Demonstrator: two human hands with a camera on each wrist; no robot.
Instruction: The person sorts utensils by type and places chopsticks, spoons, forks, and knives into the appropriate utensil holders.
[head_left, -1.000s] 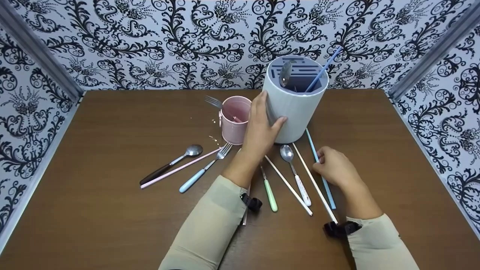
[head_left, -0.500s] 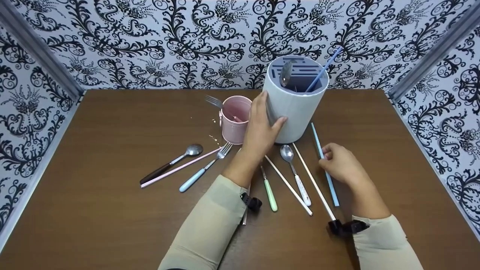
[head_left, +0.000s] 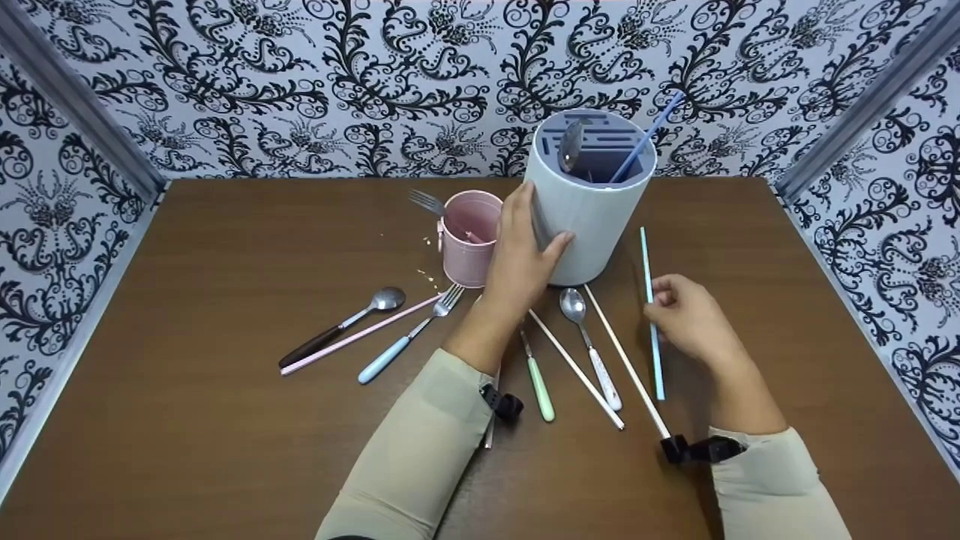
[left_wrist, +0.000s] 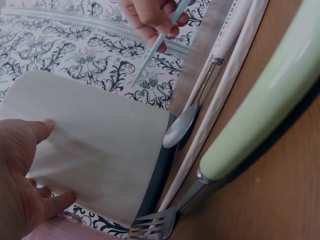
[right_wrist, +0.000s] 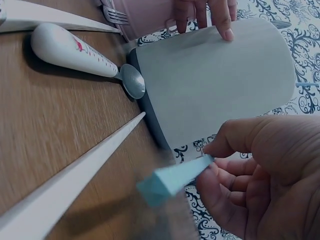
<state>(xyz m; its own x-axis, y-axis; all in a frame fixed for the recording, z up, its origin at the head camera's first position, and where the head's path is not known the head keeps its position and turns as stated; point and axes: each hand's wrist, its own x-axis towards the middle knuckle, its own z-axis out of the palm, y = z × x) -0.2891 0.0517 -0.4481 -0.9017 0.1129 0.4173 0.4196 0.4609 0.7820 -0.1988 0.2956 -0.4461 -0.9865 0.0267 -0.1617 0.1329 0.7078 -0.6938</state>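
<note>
Fingers (right_wrist: 212, 192) on the right pinch a blue chopstick (right_wrist: 174, 180).

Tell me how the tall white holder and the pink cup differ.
The white holder is taller and wider than the pink cup. The holder has a partly slotted top, while the cup's mouth is undivided. The person's left hand touches the holder; no hand grips the cup. Both are round containers with utensils inside.
</note>
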